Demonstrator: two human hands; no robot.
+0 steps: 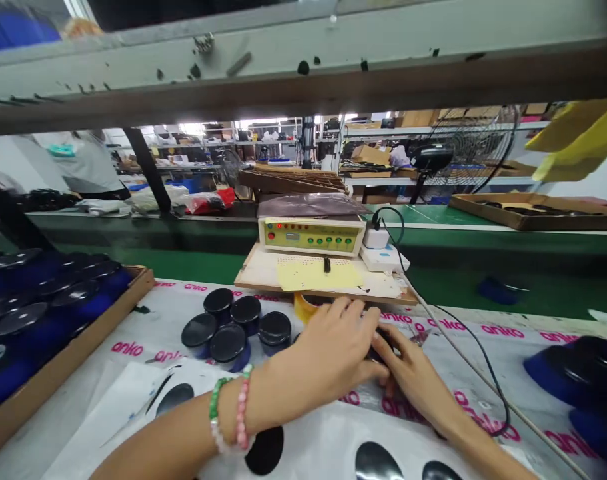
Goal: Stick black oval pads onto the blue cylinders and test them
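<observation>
White sheet (323,448) with black discs (378,461) lies nearest. Beyond it, left hand (328,350) and right hand (416,377) curl their fingers around one dark piece (386,340), mostly hidden, over the desk (166,317).

At 12 o'clock, chipped pale paint is seen on the beam (263,43). At the centre, glossy, crinkled plastic film (308,205) is laid over the smooth-fronted machine (310,238), and a wood-edged board (249,268) below is topped by matt yellow paper (303,275). At 7 o'clock, blue cups (228,343) are finished with shiny black tops; a like gloss is shown by the blue pieces (20,320) inside the matt cardboard tray (96,335) at 8 o'clock. Shiny black discs (376,461) are carried by the smooth white sheet (320,430) at 6 o'clock, polished beads are worn as bracelets (242,403) at 7 o'clock, and a thin, wrinkled, plastic-looking cover (523,360) is printed in pink at 4 o'clock
</observation>
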